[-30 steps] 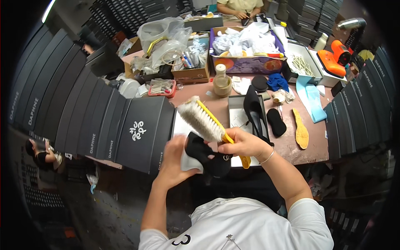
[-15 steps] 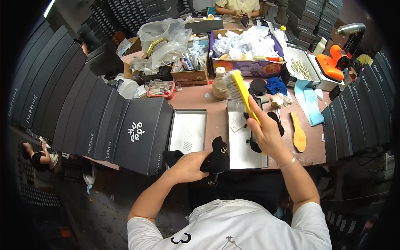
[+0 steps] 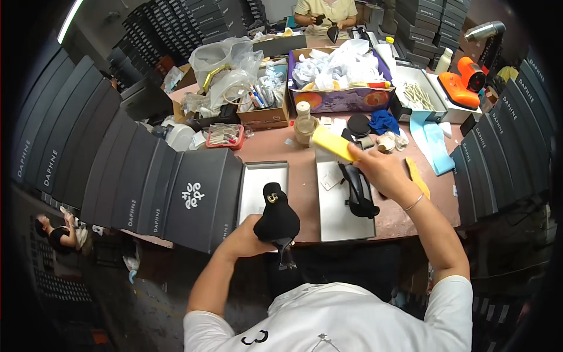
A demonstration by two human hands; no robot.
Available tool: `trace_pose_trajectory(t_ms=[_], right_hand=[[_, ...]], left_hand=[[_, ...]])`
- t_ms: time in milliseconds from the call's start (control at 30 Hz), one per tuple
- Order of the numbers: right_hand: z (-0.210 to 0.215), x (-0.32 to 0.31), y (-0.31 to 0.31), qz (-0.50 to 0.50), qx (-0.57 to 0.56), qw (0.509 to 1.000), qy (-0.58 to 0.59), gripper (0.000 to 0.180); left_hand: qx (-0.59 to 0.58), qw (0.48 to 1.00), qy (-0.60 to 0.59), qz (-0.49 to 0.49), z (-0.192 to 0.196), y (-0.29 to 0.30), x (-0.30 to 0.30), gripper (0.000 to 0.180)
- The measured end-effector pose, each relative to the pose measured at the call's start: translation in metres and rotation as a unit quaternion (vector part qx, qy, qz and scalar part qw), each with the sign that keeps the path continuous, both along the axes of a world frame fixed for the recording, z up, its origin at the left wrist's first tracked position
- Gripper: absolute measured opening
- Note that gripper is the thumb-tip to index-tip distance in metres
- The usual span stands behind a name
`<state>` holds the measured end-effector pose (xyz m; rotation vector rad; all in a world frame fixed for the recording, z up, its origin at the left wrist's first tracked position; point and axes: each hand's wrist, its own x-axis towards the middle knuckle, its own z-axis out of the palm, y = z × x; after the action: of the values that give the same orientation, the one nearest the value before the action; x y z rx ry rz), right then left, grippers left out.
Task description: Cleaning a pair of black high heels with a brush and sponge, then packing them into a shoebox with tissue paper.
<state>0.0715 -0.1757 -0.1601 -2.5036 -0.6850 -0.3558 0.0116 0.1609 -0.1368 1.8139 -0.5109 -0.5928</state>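
My left hand [image 3: 241,236] is closed around a black heeled shoe [image 3: 278,218] with a small gold ornament near its toe. The shoe is held upright over the table's front edge, its heel end low toward me. My right hand [image 3: 382,170] grips a yellow brush [image 3: 333,144] by one end, and its bristles are hardly visible now. Below the brush, another black shoe [image 3: 356,190] lies along the right side of a white open box tray [image 3: 340,226]. A second white tray [image 3: 265,176] stands behind the held shoe.
Dark shoe boxes [image 3: 193,202] line the left side, and more boxes [image 3: 498,158] stand at the right. A bottle [image 3: 304,124], a purple carton [image 3: 343,101] of white paper and a tray [image 3: 417,97] of swabs stand farther back. An orange device [image 3: 460,88] sits back right. A person [image 3: 325,13] works opposite.
The shoe in my left hand has turned and moved left, its toe now pointing away from me. The brush has tipped from upright to nearly level and dropped lower.
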Motion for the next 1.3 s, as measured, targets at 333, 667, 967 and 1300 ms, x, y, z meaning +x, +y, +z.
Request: trace_pose_trajectory(t_ms=[333, 667, 967, 1300], right_hand=[[0.008, -0.036, 0.068, 0.086, 0.155, 0.983, -0.054, 0.052], [0.013, -0.060, 0.087, 0.197, 0.147, 0.964, -0.102, 0.057], [0.013, -0.083, 0.102, 0.182, 0.131, 0.973, -0.044, 0.056], [-0.012, -0.090, 0.102, 0.096, 0.202, 0.975, -0.008, 0.053]], left_hand=[[-0.437, 0.893, 0.094, -0.042, -0.058, -0.010, -0.005, 0.026], [-0.510, 0.843, 0.166, 0.041, -0.072, -0.007, -0.026, 0.025], [-0.475, 0.835, 0.221, 0.167, -0.061, -0.010, -0.015, 0.034], [-0.438, 0.760, 0.189, 0.440, -0.030, -0.037, 0.009, 0.028]])
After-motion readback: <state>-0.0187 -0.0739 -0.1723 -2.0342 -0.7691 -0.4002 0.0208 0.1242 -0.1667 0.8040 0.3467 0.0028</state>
